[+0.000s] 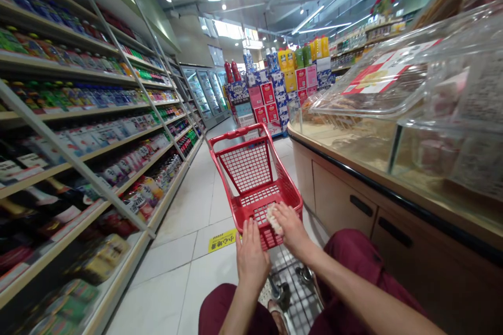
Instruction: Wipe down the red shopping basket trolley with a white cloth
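Note:
A red plastic shopping cart [245,167] stands right before my knees, with its near rim under my hands. My right hand [291,226] presses a crumpled whitish cloth [274,219] against the cart's near right edge, fingers closed over it. My left hand [251,254] rests at the near left corner of the rim, its fingers stretched out and holding nothing. Inside the basket, the red slatted floor and the grid of the folding panel show. Below the basket are a grey wire rack [296,293] and casters, partly hidden by my forearms.
Tall drink shelves [90,110] line the left. On the right is a wooden display counter [341,188] with clear packaged food. Ahead stand stacked drink cartons [271,99] and glass-door coolers [202,89]. A yellow sticker [222,241] marks the tiled floor.

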The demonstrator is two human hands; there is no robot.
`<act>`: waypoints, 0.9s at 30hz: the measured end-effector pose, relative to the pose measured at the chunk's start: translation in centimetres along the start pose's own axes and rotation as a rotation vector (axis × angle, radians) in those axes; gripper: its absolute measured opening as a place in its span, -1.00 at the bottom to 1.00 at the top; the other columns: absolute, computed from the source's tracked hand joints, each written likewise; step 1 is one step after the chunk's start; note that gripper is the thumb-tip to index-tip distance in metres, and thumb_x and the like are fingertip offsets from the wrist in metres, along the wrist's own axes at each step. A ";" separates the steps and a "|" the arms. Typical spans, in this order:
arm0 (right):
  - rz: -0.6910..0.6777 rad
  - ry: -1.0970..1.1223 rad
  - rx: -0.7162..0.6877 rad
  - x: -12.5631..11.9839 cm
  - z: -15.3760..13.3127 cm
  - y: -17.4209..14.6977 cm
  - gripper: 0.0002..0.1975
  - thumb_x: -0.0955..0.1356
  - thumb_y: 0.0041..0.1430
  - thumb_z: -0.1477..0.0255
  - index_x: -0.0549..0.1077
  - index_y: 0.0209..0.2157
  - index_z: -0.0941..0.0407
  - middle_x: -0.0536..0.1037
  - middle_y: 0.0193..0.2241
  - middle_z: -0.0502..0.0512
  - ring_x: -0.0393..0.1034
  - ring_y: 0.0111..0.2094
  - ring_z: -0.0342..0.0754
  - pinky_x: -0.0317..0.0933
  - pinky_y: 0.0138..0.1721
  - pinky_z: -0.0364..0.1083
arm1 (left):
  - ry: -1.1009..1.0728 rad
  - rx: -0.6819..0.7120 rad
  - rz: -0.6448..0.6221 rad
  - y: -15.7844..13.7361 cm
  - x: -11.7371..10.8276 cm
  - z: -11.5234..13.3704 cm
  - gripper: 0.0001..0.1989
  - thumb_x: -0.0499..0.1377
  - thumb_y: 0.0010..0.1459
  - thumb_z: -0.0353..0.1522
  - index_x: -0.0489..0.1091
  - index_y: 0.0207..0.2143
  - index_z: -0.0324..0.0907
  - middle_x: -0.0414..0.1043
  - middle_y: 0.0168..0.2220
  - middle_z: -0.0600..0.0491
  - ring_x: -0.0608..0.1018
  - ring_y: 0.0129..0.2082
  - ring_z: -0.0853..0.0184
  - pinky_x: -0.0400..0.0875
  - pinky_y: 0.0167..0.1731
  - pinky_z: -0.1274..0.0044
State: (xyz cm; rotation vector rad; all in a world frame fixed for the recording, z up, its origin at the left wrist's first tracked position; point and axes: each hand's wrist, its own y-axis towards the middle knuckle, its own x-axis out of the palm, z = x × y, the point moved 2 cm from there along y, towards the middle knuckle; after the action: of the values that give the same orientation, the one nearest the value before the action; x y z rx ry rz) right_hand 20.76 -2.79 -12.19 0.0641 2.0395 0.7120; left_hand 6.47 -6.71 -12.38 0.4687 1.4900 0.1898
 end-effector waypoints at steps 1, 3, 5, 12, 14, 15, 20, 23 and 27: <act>-0.028 0.027 -0.046 0.6 -1.1 0.1 -0.48 0.21 -0.08 0.67 0.28 0.00 0.21 0.26 0.06 0.21 0.04 0.11 0.03 -0.07 0.10 0.08 | 0.007 0.000 0.007 0.0 -0.1 -0.3 -0.34 -0.04 -0.17 -0.55 0.05 0.09 -0.35 0.03 0.16 -0.11 0.03 0.18 0.24 -0.08 0.14 0.26; -0.058 0.048 -0.098 0.8 -2.0 0.3 -0.50 0.21 -0.03 0.65 0.27 0.01 0.18 0.26 0.06 0.19 0.04 0.12 0.00 -0.09 0.10 0.07 | 0.030 -0.046 0.043 -0.2 -0.2 -1.0 -0.35 -0.04 -0.15 -0.55 0.03 0.10 -0.35 0.00 0.17 -0.13 0.00 0.19 0.22 -0.09 0.13 0.23; -0.047 0.002 -0.048 -0.2 -0.8 0.4 -0.53 0.19 0.02 0.63 0.28 0.01 0.18 0.26 0.06 0.20 0.03 0.12 0.01 -0.12 0.10 0.10 | 0.050 -0.100 0.064 -0.3 -0.4 -1.8 -0.36 -0.05 -0.13 -0.55 0.02 0.11 -0.36 -0.02 0.18 -0.14 -0.02 0.19 0.21 -0.08 0.12 0.20; -0.042 -0.053 0.046 -0.2 -1.7 0.1 -0.50 0.20 -0.02 0.64 0.26 0.02 0.19 0.23 0.08 0.23 -0.01 0.13 0.03 -0.16 0.11 0.10 | 0.075 -0.104 0.001 -0.5 -0.1 -2.8 -0.34 -0.06 -0.14 -0.56 0.00 0.12 -0.35 -0.03 0.18 -0.11 0.00 0.19 0.24 -0.10 0.13 0.23; -0.086 0.000 -0.055 0.8 -3.5 0.1 -0.49 0.21 -0.01 0.64 0.25 0.03 0.17 0.20 0.10 0.19 -0.02 0.14 0.01 -0.16 0.11 0.07 | 0.087 -0.099 -0.007 -0.6 -0.1 -2.9 -0.32 -0.06 -0.15 -0.56 -0.02 0.12 -0.34 -0.03 0.18 -0.11 0.00 0.19 0.24 -0.11 0.13 0.22; -0.098 0.008 -0.084 0.8 -3.7 0.1 -0.50 0.21 -0.01 0.64 0.25 0.03 0.15 0.19 0.10 0.17 -0.03 0.14 0.01 -0.16 0.11 0.08 | 0.091 -0.094 -0.012 -0.7 -0.1 -3.0 -0.31 -0.06 -0.15 -0.56 -0.03 0.13 -0.33 -0.03 0.18 -0.10 0.00 0.19 0.24 -0.11 0.13 0.22; -0.031 -0.118 0.112 -2.1 0.8 -0.2 -0.55 0.18 0.03 0.62 0.29 0.00 0.19 0.22 0.09 0.21 -0.03 0.14 0.07 -0.20 0.10 0.17 | 0.084 -0.092 -0.006 -0.9 0.1 -2.7 -0.30 -0.07 -0.15 -0.57 -0.05 0.14 -0.32 -0.07 0.20 -0.09 -0.02 0.19 0.25 -0.14 0.14 0.23; -0.016 -0.133 0.134 -1.3 0.0 -0.1 -0.53 0.20 0.02 0.62 0.25 0.03 0.22 0.21 0.09 0.25 -0.01 0.13 0.07 -0.20 0.10 0.15 | 0.088 -0.107 0.011 -0.9 0.1 -2.5 -0.31 -0.08 -0.15 -0.57 -0.05 0.13 -0.35 -0.06 0.19 -0.10 -0.01 0.19 0.25 -0.13 0.14 0.23; -0.075 -0.026 -0.104 1.5 -4.3 0.2 -0.52 0.26 0.03 0.55 0.23 0.05 0.13 0.20 0.10 0.18 -0.02 0.14 0.03 -0.20 0.11 0.11 | 0.111 -0.084 -0.001 -1.0 -0.1 -2.9 -0.30 -0.06 -0.17 -0.56 -0.02 0.13 -0.33 -0.04 0.18 -0.12 0.00 0.19 0.24 -0.10 0.12 0.23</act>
State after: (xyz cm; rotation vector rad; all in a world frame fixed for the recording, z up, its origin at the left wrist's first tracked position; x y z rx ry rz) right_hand 16.42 -4.08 -11.56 -0.0622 1.9660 0.7647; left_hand 3.45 -7.08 -12.72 0.3950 1.5845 0.2800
